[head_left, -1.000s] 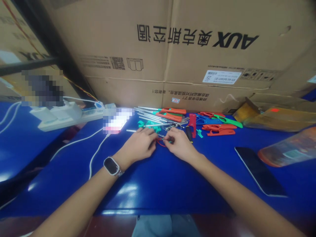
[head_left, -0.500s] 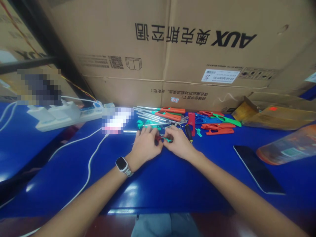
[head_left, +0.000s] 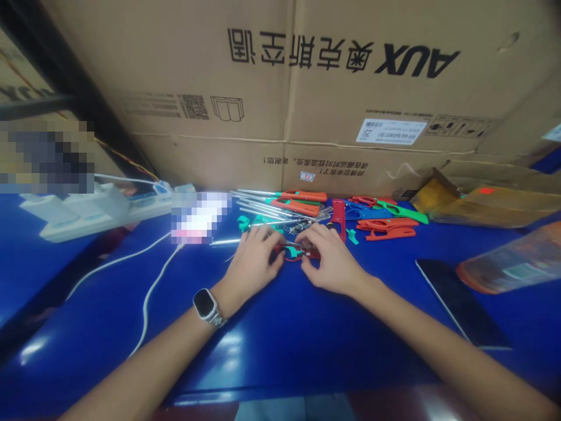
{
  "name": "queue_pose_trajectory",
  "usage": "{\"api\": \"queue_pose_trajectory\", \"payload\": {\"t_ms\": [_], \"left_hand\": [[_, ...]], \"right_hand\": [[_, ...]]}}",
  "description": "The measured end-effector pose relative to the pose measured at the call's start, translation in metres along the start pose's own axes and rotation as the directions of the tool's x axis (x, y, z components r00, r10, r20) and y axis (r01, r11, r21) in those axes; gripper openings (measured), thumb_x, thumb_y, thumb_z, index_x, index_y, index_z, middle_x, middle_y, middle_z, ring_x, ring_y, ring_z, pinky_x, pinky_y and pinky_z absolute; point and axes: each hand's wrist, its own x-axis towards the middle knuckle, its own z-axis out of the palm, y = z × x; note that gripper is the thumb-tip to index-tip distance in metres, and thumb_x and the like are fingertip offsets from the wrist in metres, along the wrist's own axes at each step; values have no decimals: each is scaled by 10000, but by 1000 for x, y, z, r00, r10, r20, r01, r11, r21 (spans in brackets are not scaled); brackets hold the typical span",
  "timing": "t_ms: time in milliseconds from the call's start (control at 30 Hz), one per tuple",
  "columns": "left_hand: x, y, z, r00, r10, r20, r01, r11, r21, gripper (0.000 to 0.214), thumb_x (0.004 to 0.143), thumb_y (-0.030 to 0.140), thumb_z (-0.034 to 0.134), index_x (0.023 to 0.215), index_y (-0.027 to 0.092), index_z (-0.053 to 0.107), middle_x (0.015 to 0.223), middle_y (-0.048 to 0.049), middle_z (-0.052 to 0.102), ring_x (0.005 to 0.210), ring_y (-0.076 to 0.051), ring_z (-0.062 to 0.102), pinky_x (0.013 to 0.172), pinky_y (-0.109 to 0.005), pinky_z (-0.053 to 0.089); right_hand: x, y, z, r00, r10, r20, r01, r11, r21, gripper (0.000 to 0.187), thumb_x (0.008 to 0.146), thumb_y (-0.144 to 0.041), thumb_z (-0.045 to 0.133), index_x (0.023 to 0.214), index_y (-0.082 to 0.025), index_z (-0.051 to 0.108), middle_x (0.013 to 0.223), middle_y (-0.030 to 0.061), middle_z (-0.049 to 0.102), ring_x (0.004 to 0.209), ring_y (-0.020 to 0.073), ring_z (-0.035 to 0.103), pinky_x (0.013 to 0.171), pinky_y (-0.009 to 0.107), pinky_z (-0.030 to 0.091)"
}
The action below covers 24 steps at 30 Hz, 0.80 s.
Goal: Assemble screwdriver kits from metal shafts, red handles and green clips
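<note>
Between my two hands lies a red lighter casing (head_left: 310, 250) with a green trigger piece (head_left: 293, 251) at its middle. My left hand (head_left: 259, 256) is closed round the casing's left end, and a thin metal tube (head_left: 225, 241) sticks out beyond its fingers. At the right end, my right hand (head_left: 332, 257) grips the casing with curled fingers. Small inner parts there are partly hidden by the fingertips. Just behind both hands are long metal tubes (head_left: 256, 207), loose green trigger pieces (head_left: 243, 222) and orange-handled lighters (head_left: 302, 196).
Red, blue and green casings (head_left: 385, 209) lie to the right, beside an upright red one (head_left: 338, 213). A phone (head_left: 460, 304) and a clear bottle (head_left: 512, 263) rest farther right. A white power strip (head_left: 109, 213) with cables is left. Behind stands a large carton (head_left: 263, 134).
The green trigger piece, earlier at my right fingertips, now sits at the red casing. My hands have spread slightly apart, with more of the casing showing. The view has shifted a little.
</note>
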Motion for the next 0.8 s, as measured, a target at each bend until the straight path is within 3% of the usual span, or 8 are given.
{"api": "queue_pose_trajectory", "payload": {"t_ms": [267,567,800], "left_hand": [[15,-14,-1,990,134,51,-129,986,-103,88,924,232,611,970,211,681,998,-49,629,935,-236,535,811,-385,429],[22,-35,-6,978,179,104,-123,908,-401,125,924,239,608,886,190,717,911,-50,633,899,-199,597,837,-362,482],[21,-32,-7,982,181,58,-134,873,-469,167,927,270,610,849,180,727,882,-51,638,857,-185,618,812,-356,503]], "right_hand": [[-9,22,-9,988,21,153,-46,986,160,128,862,-151,596,974,-211,592,1020,36,553,814,154,574,749,306,481],[-8,25,-6,987,-35,158,-7,967,253,70,893,-141,603,928,-201,598,1018,31,542,852,144,587,804,309,502],[-8,21,-7,986,-43,163,3,972,235,82,890,-121,590,875,-197,563,990,31,524,837,150,572,797,317,495]]}}
